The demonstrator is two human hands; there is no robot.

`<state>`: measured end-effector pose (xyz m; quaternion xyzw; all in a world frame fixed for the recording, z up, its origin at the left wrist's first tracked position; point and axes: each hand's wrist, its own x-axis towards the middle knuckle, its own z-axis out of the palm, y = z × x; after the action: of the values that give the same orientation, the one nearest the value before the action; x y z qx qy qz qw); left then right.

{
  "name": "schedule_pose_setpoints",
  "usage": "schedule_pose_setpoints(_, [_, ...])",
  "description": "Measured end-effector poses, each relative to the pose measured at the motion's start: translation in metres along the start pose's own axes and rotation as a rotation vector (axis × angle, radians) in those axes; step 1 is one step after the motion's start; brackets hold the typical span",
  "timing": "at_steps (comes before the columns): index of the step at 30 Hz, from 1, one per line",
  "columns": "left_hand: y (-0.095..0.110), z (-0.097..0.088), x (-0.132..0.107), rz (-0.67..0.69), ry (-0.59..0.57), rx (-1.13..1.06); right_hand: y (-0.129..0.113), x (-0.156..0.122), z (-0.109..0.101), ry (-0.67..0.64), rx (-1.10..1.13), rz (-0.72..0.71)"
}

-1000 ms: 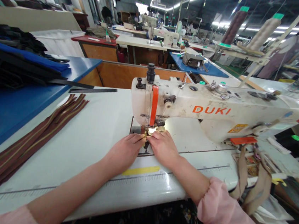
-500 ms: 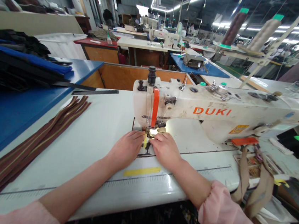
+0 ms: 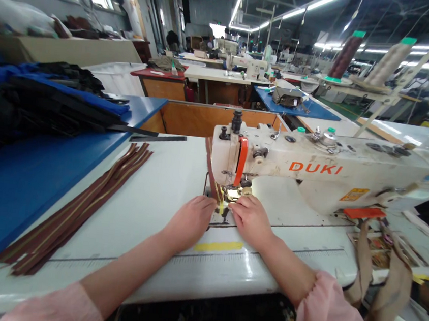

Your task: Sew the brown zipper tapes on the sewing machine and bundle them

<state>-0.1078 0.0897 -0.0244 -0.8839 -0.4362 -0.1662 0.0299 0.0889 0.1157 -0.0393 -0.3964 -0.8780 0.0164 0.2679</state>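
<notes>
At the needle area of the white sewing machine (image 3: 276, 159), both my hands work close together. My left hand (image 3: 191, 223) has its fingers pinched on the near end of a brown zipper strip (image 3: 213, 173), which runs back past the left side of the machine head. Just right of the presser foot (image 3: 233, 195), my right hand (image 3: 253, 221) is closed, thumb and fingers together; what lies between them is hidden. A yellow piece (image 3: 221, 207) shows between the two hands. More brown zipper strips (image 3: 90, 209) with gold-coloured lines lie in a bundle on the table to the left.
A blue table (image 3: 62, 180) on the left bears a black and blue fabric pile (image 3: 48, 97). Yellow tape (image 3: 217, 246) and a ruler scale mark the machine table's front. Beige straps (image 3: 391, 281) hang beside a parts tray (image 3: 382, 244) at right. Thread cones (image 3: 346, 57) stand behind.
The view has shifted, so the scene sits farther right and slightly lower. A brown zipper strip now shows behind my left fingers, beside the machine head. My hands stay at the needle area.
</notes>
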Motion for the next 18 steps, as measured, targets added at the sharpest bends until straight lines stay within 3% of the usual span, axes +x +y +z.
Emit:
schedule_pose_setpoints(4, [0.018, -0.023, -0.042, 0.034, -0.059, -0.100, 0.001, -0.004, 0.001, 0.046, 0.068, -0.007])
schedule_pose_setpoints(7, [0.021, -0.035, -0.049, 0.012, -0.042, -0.216, 0.001, -0.003, 0.002, 0.051, 0.086, -0.020])
schedule_pose_setpoints(10, [0.011, -0.036, -0.029, -0.041, -0.067, -0.159, -0.003, -0.004, 0.002, 0.059, 0.106, -0.039])
schedule_pose_setpoints(14, [-0.003, -0.032, 0.010, 0.004, -0.307, -0.040, -0.012, -0.015, -0.001, 0.071, 0.136, -0.058])
schedule_pose_setpoints(18, [-0.002, -0.033, 0.025, -0.005, -0.378, -0.063, -0.021, -0.036, -0.005, 0.036, 0.194, -0.026])
